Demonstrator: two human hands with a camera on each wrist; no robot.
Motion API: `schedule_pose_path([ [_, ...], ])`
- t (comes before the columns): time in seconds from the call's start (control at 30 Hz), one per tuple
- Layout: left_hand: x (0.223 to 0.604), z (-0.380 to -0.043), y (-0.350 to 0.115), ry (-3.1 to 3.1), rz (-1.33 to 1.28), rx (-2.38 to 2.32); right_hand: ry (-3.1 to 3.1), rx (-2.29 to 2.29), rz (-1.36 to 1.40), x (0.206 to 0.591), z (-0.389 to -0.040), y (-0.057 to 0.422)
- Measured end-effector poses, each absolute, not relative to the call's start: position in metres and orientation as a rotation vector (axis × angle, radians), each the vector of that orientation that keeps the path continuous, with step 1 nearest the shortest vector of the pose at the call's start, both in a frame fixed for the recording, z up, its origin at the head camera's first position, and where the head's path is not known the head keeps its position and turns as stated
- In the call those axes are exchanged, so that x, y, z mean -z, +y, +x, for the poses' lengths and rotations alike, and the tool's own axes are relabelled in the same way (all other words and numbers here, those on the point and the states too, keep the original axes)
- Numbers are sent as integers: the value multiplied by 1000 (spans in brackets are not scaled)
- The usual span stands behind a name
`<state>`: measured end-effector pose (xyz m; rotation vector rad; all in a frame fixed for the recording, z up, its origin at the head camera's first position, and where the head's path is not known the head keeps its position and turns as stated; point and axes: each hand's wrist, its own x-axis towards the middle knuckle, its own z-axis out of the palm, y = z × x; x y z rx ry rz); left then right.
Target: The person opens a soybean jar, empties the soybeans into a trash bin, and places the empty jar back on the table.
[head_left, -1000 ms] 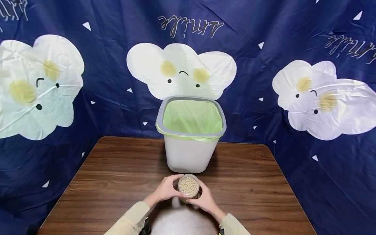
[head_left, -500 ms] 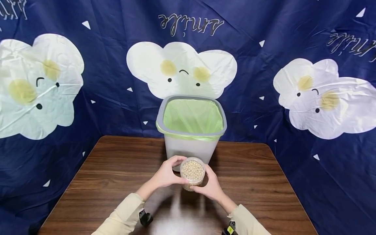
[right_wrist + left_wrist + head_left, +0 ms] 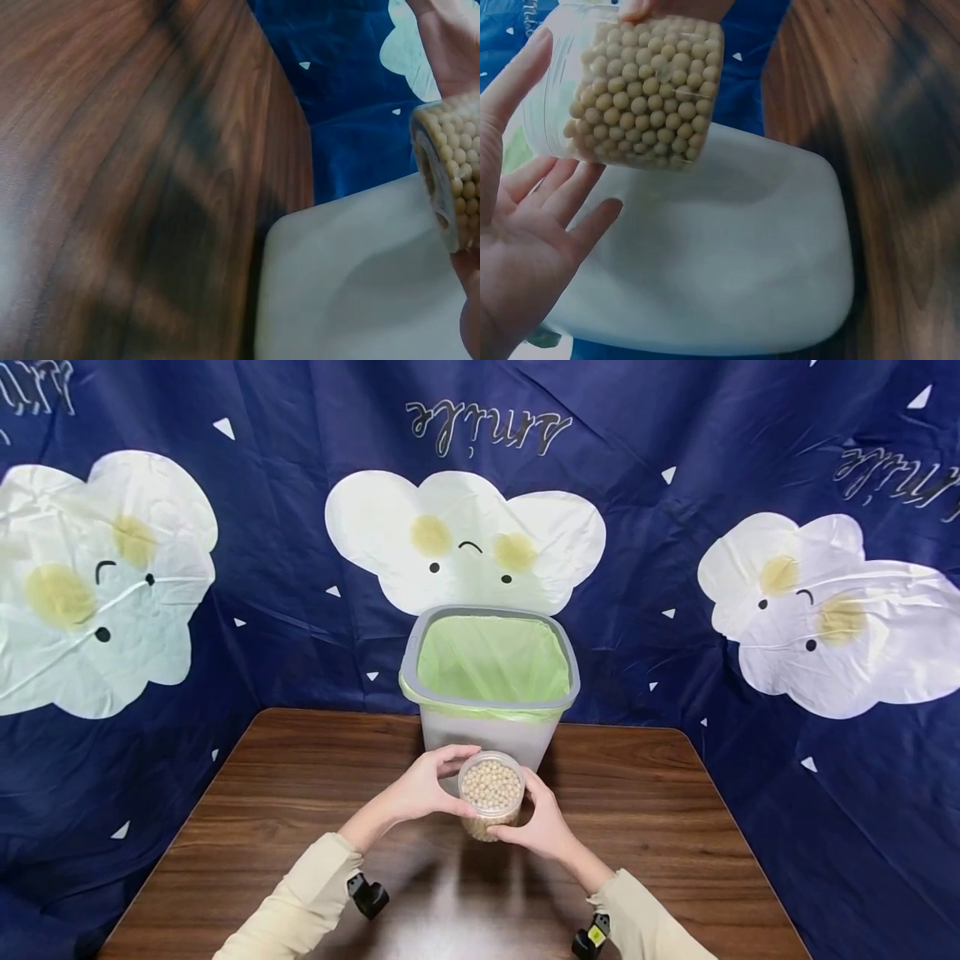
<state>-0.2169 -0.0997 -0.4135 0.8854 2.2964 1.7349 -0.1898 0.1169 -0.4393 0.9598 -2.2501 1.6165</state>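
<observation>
A clear round jar (image 3: 489,825), filled with round pale beans that look like soybeans, is held between both hands in front of the bin. No lid shows on its top in the head view. My left hand (image 3: 422,787) grips the jar's left side, thumb at the front and fingers behind. On the other side, my right hand (image 3: 546,827) holds it with the thumb low at the front. The left wrist view shows the jar (image 3: 645,97) tilted, with left fingertips (image 3: 585,176) at its side. Only part of the jar (image 3: 469,169) enters the right wrist view.
A light grey bin (image 3: 487,735) with a grey rim and green liner stands just beyond the jar, on the brown wooden table (image 3: 300,827). Dark blue cloth (image 3: 277,652) with white clouds surrounds the table at the back and sides.
Both hands have lifted the jar and carried it forward, up against the view of the bin's front. Over the last half second it has shifted only slightly, and its beans sit a bit lower inside.
</observation>
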Motion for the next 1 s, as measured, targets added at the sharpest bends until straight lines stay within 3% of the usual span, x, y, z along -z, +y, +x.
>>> schedule_pose_path([
  [0.63,419,-217,-93,2151,891,-1866,-2223,-1576,942,434,-185,113],
  [1.0,412,-198,-79,2473,771,-1964,-2229,-1391,823,441,-196,113],
])
